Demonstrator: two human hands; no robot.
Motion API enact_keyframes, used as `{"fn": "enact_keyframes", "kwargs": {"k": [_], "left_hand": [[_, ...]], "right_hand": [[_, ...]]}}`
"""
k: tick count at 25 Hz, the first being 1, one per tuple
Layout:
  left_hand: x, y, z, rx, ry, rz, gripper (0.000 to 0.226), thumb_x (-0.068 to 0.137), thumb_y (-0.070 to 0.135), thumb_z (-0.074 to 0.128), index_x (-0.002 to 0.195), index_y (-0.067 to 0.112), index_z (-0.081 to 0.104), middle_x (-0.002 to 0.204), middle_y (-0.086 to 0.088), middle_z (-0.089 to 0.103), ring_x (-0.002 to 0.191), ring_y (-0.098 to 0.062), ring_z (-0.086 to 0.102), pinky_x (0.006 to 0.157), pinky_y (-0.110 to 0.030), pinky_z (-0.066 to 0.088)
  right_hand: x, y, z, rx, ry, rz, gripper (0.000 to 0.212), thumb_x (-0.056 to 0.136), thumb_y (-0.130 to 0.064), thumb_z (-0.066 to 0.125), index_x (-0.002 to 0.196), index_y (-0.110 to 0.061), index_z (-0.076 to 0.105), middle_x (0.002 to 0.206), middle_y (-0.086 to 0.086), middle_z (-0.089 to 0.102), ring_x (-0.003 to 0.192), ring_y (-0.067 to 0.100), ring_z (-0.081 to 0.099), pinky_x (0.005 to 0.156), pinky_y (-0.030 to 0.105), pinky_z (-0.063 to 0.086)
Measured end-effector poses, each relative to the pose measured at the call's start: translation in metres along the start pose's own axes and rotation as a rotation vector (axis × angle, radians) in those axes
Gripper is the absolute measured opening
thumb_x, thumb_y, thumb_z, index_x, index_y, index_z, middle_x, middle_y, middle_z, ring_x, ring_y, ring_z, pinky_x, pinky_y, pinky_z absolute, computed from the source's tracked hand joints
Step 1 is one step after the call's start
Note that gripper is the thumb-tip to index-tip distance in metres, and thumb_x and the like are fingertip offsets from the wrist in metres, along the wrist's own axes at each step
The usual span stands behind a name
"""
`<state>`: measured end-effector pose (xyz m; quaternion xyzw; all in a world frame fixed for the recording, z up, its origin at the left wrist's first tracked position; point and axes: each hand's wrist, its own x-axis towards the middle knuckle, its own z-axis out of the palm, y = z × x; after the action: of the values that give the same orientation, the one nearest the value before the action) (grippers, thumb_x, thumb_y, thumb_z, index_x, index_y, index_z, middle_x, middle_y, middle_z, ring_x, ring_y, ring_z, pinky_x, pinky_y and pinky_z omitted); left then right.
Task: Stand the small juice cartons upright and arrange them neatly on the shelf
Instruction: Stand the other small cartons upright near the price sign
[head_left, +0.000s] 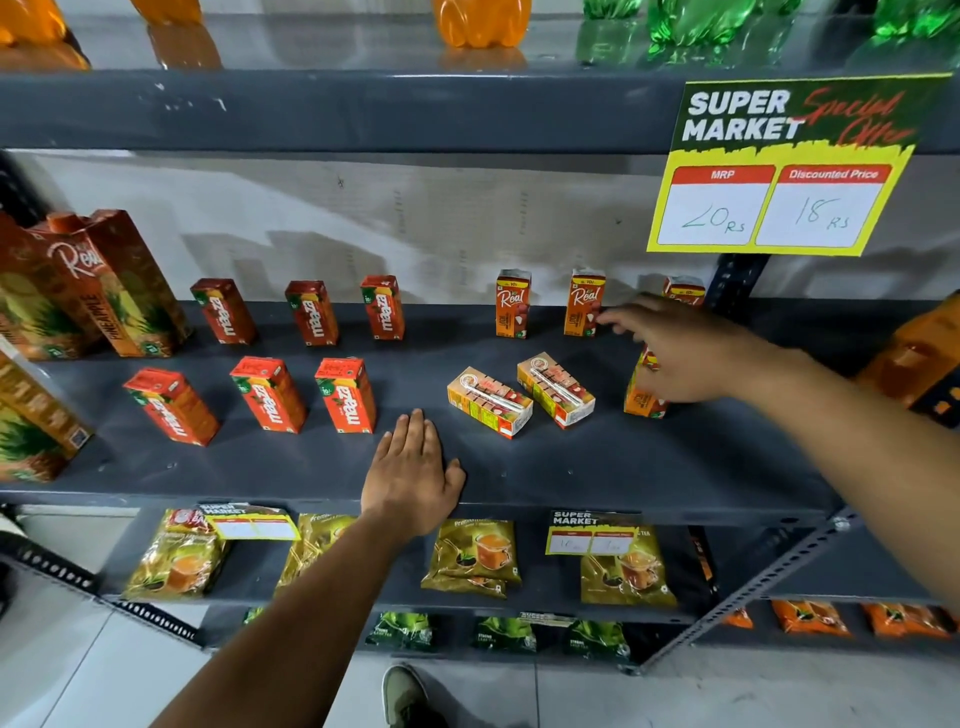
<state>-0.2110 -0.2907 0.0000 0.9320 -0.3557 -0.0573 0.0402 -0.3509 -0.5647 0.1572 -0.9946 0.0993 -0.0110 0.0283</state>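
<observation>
On the dark grey shelf, several red Maaza cartons stand upright in two rows at the left. Three orange Real cartons stand along the back: one, a second, and a third partly hidden behind my right hand. Two Real cartons lie flat mid-shelf, side by side. Another orange carton stands at the front right under my right hand, whose fingers stretch towards the second back carton. My left hand rests flat on the shelf's front, holding nothing.
Tall pineapple juice cartons crowd the left end. A yellow price sign hangs from the upper shelf at the right. Orange packs sit at the far right. Tea packets fill the shelf below.
</observation>
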Motion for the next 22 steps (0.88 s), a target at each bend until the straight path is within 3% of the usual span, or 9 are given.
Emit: {"fn": "enact_keyframes", "kwargs": {"k": [3,9,12,15,17,20,22], "left_hand": [[0.000,0.000,0.000,0.004,-0.007,-0.006,0.070,0.098,0.046,0.018,0.153,0.004,0.005,0.164,-0.012,-0.003,0.151,-0.024,-0.005,0.123,-0.039,0.002],[-0.001,-0.001,0.000,-0.010,0.009,0.004,0.070,0.098,0.046,0.018,0.153,0.004,0.006,0.164,-0.012,-0.002,0.151,-0.025,-0.004,0.122,-0.038,0.001],[-0.001,-0.001,0.000,-0.021,0.022,0.000,0.070,0.098,0.045,0.020,0.153,0.003,0.007,0.164,-0.013,-0.001,0.151,-0.025,-0.003,0.122,-0.038,0.002],[0.001,-0.001,0.002,-0.024,0.034,0.004,0.071,0.097,0.046,0.020,0.153,0.003,0.007,0.164,-0.013,0.000,0.151,-0.025,-0.002,0.122,-0.038,0.002],[0.001,-0.001,0.002,-0.025,0.032,0.004,0.071,0.097,0.046,0.021,0.153,0.003,0.007,0.164,-0.013,0.001,0.151,-0.025,-0.001,0.122,-0.038,0.003],[0.001,-0.001,0.002,-0.025,0.037,0.004,0.071,0.097,0.046,0.021,0.153,0.003,0.008,0.164,-0.013,0.001,0.151,-0.025,-0.002,0.122,-0.038,0.002],[0.000,-0.002,0.002,-0.025,0.034,0.006,0.071,0.097,0.047,0.021,0.153,0.004,0.008,0.164,-0.013,0.001,0.151,-0.025,-0.002,0.122,-0.038,0.002]], "right_hand": [[0.006,-0.049,0.042,0.309,0.038,0.244,0.051,0.082,-0.032,0.067,0.128,-0.017,0.051,0.119,0.004,0.061,0.100,0.020,0.060,0.082,0.033,0.051],[0.039,-0.065,0.103,0.327,0.005,0.576,0.053,0.077,-0.032,0.075,0.119,-0.008,0.053,0.120,0.013,0.063,0.106,0.029,0.062,0.067,0.031,0.046],[0.042,-0.063,0.097,0.287,0.027,0.574,0.047,0.076,-0.025,0.075,0.115,-0.008,0.055,0.117,0.014,0.065,0.104,0.031,0.063,0.069,0.032,0.047],[0.044,-0.053,0.067,0.123,0.103,0.384,0.053,0.076,-0.008,0.072,0.125,-0.010,0.052,0.123,0.015,0.060,0.111,0.031,0.058,0.085,0.038,0.050],[0.046,-0.044,0.042,-0.046,0.100,0.115,0.057,0.078,0.001,0.066,0.132,-0.013,0.051,0.133,0.011,0.055,0.124,0.030,0.049,0.099,0.040,0.045],[0.048,-0.029,0.020,-0.448,0.019,-0.317,0.049,0.087,-0.008,0.058,0.132,-0.024,0.052,0.142,-0.002,0.052,0.138,0.027,0.034,0.109,0.042,0.034],[0.049,-0.023,0.014,-0.568,-0.063,-0.397,0.047,0.093,-0.016,0.053,0.137,-0.032,0.046,0.149,-0.010,0.044,0.143,0.026,0.026,0.113,0.042,0.027]]}}
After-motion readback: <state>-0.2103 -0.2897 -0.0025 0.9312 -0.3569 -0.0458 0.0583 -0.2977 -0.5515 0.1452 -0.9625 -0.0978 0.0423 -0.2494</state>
